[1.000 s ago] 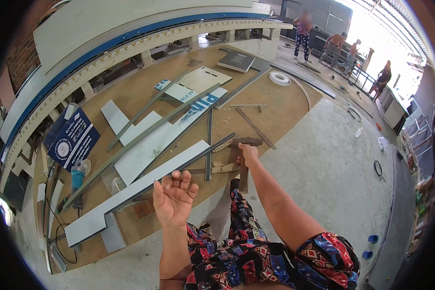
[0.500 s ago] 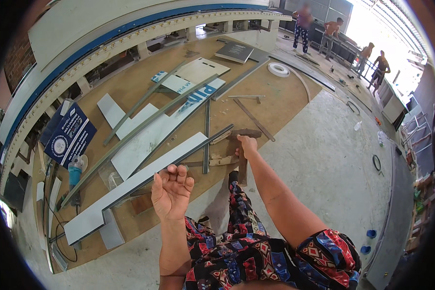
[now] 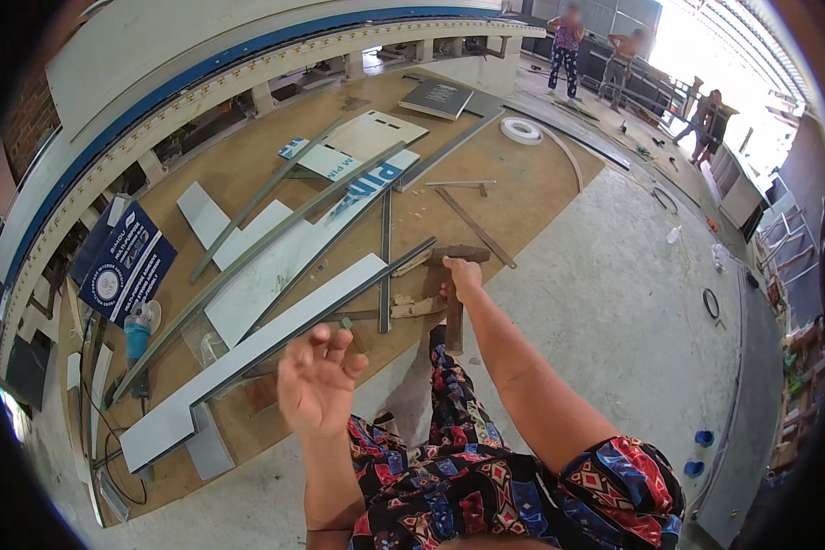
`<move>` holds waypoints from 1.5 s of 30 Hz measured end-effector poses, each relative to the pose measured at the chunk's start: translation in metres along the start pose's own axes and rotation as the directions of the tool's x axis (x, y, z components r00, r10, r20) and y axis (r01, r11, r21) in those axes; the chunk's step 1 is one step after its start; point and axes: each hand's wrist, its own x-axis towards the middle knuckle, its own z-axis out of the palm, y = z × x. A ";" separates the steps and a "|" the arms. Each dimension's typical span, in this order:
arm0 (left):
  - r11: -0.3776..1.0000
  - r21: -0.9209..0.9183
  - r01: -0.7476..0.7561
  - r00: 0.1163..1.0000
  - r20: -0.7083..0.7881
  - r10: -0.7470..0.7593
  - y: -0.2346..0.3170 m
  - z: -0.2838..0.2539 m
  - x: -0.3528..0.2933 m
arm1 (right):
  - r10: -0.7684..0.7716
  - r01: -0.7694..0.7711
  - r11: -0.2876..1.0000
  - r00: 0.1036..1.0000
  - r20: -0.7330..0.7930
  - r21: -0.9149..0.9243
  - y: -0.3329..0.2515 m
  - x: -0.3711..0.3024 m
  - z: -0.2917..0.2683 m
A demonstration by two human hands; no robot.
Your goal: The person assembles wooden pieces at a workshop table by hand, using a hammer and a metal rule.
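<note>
My right hand (image 3: 463, 277) is closed around a brown hammer (image 3: 456, 330), gripping it close under the head, with the handle hanging down toward me. My left hand (image 3: 321, 380) is raised, palm up, its fingers loosely curled and apart with nothing visible in them. Just beyond it lies a long white notched panel (image 3: 284, 316) with a dark edge, slanting across the brown board. A dark narrow strip (image 3: 386, 275) crosses near its far end. Pale torn pieces (image 3: 415, 307) lie beside the hammer.
More white panels (image 3: 261, 240) and long strips lie on the brown board (image 3: 522, 183). A white tape roll (image 3: 521, 131) and a dark box (image 3: 437, 97) sit farther off. On the left are a blue power tool (image 3: 137, 341) and a blue carton (image 3: 124, 261). Several people stand at the back right.
My left hand has shifted slightly left and is a little blurred. The hammer stays in my right hand, almost unmoved. The people at the back have changed posture.
</note>
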 end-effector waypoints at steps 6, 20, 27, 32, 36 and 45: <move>0.560 0.415 -0.717 0.677 0.606 0.418 0.052 0.088 -0.044 | 0.012 -0.012 1.000 1.000 -0.004 0.025 -0.005 0.000 -0.005; 0.654 0.300 -0.694 0.654 0.643 0.399 0.055 0.138 -0.073 | 0.000 0.000 1.000 1.000 0.007 0.015 -0.004 -0.006 0.000; 0.675 0.516 -0.527 0.771 0.624 0.124 0.078 0.128 -0.065 | -0.026 0.025 1.000 0.999 0.027 0.009 -0.001 -0.003 0.000; 0.612 0.674 -0.414 0.842 0.539 -0.024 0.086 0.117 -0.066 | -0.024 0.023 0.999 0.999 0.022 0.043 0.003 0.003 0.004; 0.757 0.433 -0.488 0.825 0.513 0.238 0.072 0.048 -0.041 | 0.016 -0.017 0.998 1.000 0.018 0.066 0.003 0.013 -0.002; 0.980 0.110 -0.168 0.952 -0.238 0.190 0.066 -0.044 -0.061 | -0.012 0.010 0.999 0.996 0.085 0.032 0.007 0.012 0.000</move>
